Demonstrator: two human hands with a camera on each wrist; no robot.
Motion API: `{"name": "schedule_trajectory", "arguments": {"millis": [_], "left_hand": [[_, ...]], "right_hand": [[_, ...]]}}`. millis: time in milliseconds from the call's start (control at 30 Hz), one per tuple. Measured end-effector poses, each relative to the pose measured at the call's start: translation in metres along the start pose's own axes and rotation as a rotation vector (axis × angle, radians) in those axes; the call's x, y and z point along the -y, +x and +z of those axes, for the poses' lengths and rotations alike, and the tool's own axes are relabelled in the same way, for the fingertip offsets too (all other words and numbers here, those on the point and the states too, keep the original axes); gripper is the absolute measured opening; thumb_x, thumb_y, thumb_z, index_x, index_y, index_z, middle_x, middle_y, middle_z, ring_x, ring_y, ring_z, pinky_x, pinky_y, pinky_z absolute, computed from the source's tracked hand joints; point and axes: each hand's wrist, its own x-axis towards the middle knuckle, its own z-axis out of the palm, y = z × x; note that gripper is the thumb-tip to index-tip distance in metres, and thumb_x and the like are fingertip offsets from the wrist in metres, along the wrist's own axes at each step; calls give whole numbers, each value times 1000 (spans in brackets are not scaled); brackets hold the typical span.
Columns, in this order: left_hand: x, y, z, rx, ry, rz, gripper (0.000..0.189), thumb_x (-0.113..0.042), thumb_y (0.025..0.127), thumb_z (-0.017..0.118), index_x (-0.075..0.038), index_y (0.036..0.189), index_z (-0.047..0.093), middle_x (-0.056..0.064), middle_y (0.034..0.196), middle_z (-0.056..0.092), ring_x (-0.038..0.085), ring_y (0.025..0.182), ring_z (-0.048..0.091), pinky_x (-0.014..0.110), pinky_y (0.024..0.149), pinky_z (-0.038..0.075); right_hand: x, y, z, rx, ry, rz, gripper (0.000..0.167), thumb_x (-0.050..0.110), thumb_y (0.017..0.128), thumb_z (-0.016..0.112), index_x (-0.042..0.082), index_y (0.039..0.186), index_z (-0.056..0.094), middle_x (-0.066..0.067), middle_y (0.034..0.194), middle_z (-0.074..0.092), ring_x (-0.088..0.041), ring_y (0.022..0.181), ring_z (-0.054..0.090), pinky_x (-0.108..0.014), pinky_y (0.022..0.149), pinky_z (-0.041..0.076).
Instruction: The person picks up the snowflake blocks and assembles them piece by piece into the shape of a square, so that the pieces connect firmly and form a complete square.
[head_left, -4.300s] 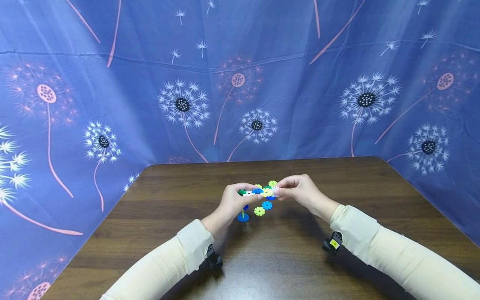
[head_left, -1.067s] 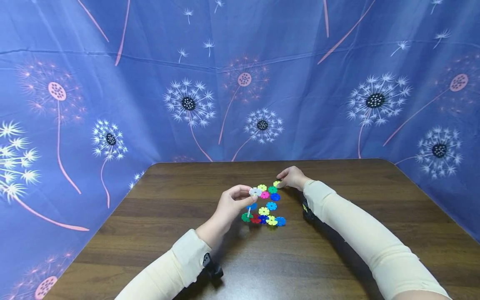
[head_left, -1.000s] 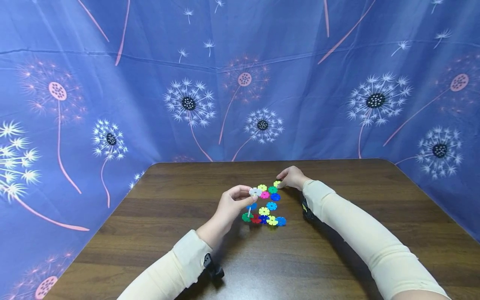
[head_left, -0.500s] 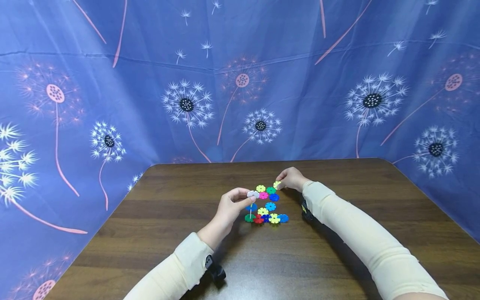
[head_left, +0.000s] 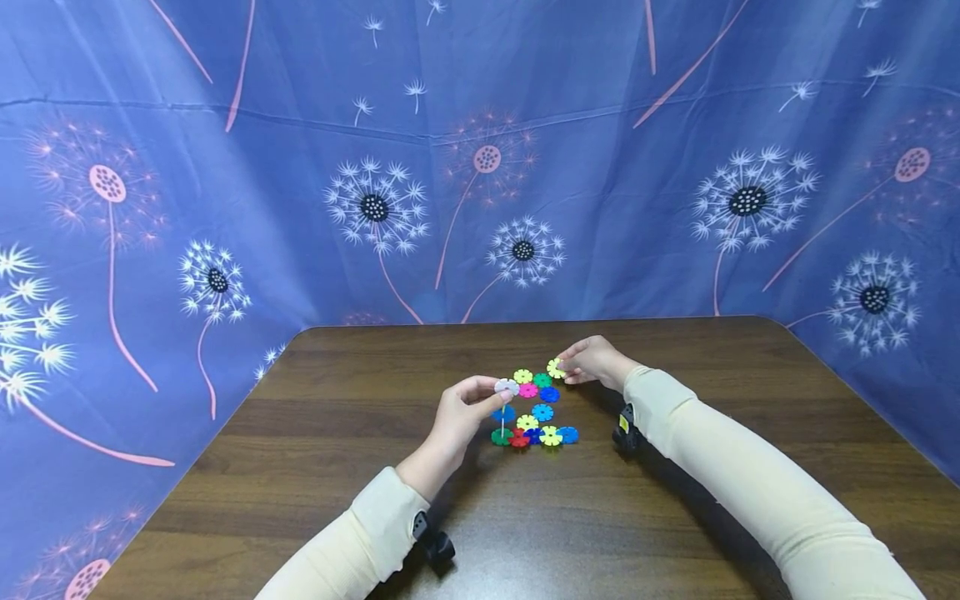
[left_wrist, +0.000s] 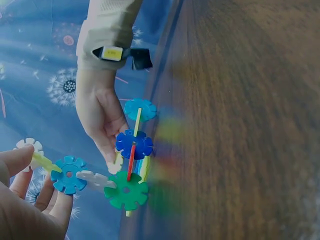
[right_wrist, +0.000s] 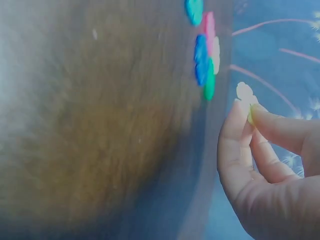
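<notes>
My left hand (head_left: 461,412) pinches a white notched snowflake disc (head_left: 506,387), the upper end of a joined chain. Below it in the left wrist view come a light-blue disc (left_wrist: 69,175), a white disc (left_wrist: 92,179) edge-on and a green disc (left_wrist: 126,191). From the green end a row runs rightward in the head view, through a red disc (head_left: 519,438), a dark-blue one, a yellow disc (head_left: 551,436) and a blue disc (head_left: 569,435). Farther back, my right hand (head_left: 596,361) pinches a yellow disc (head_left: 555,368) between thumb and fingers.
Loose discs lie on the brown wooden table (head_left: 337,467) between the hands: a yellow disc (head_left: 522,377), a green disc (head_left: 542,380), a pink disc (head_left: 528,390), a blue disc (head_left: 550,394) and others. A blue dandelion-print cloth (head_left: 480,100) hangs behind the table.
Earlier both hands met at the joined discs. My right hand then went to the far yellow disc, and now draws back slightly with it raised. The left hand's chain has turned, its bottom row levelling.
</notes>
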Motion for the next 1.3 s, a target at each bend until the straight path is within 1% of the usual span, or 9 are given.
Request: {"name": "schedule_trajectory", "arguments": {"millis": [100, 233, 467, 633, 767, 867, 1000, 1200, 1300], "left_hand": [[1, 0, 0, -12, 7, 12, 27, -15, 84, 76, 4, 103, 70, -2, 87, 71, 7, 79, 64, 34, 82, 53], [2, 1, 0, -21, 16, 29, 26, -15, 85, 75, 4, 102, 70, -3, 87, 71, 6, 79, 62, 31, 78, 52], [4, 1, -1, -30, 14, 50, 23, -13, 87, 72, 5, 102, 70, -1, 90, 70, 7, 80, 60, 35, 79, 52], [4, 1, -1, -45, 7, 48, 24, -13, 86, 73, 5, 102, 69, -1, 91, 70, 7, 79, 60, 34, 79, 53], [4, 0, 0, -58, -2, 15, 24, -14, 87, 73, 3, 103, 69, -3, 90, 68, 8, 79, 59, 32, 79, 52], [4, 0, 1, -59, -15, 3, 25, -16, 87, 72, 2, 105, 68, -3, 90, 67, 9, 80, 59, 32, 81, 52], [4, 0, 2, -57, -29, 10, 26, -15, 88, 72, 3, 106, 68, -1, 93, 68, 9, 81, 60, 32, 83, 53], [4, -2, 3, -67, -51, 13, 25, -12, 88, 72, 4, 105, 67, 1, 94, 69, 7, 81, 62, 25, 79, 52], [4, -3, 3, -67, -58, 20, 25, -12, 87, 72, 5, 105, 67, 1, 94, 69, 7, 81, 62, 25, 77, 52]], "right_hand": [[1, -8, 0, 29, 27, 5, 32, -1, 91, 62, -13, 120, 56, -6, 89, 64, -13, 70, 66, -28, 73, 58], [5, -19, 2, 81, 67, -27, 32, -1, 91, 61, -16, 120, 54, -7, 88, 64, -14, 71, 67, -29, 74, 58], [14, -39, 13, 155, 116, -61, 34, 0, 93, 59, -17, 122, 52, -4, 87, 64, -13, 73, 68, -29, 76, 58], [22, -53, 24, 194, 143, -65, 38, 0, 92, 60, -17, 125, 50, -5, 89, 63, -14, 77, 68, -30, 79, 57], [27, -62, 31, 235, 159, -52, 39, 0, 93, 60, -18, 126, 49, -4, 88, 64, -14, 75, 68, -29, 79, 57], [30, -68, 34, 256, 176, -47, 39, 1, 93, 59, -17, 126, 49, -3, 85, 67, -12, 73, 67, -28, 79, 57], [33, -74, 38, 277, 216, -45, 38, 1, 93, 58, -17, 125, 48, -3, 82, 69, -12, 73, 68, -26, 77, 57], [34, -82, 42, 293, 300, -45, 31, -1, 94, 54, -15, 121, 48, -2, 82, 69, -11, 72, 68, -22, 73, 56], [33, -84, 42, 301, 318, -49, 31, -2, 94, 53, -15, 122, 48, -2, 83, 69, -10, 73, 68, -21, 73, 56]]}}
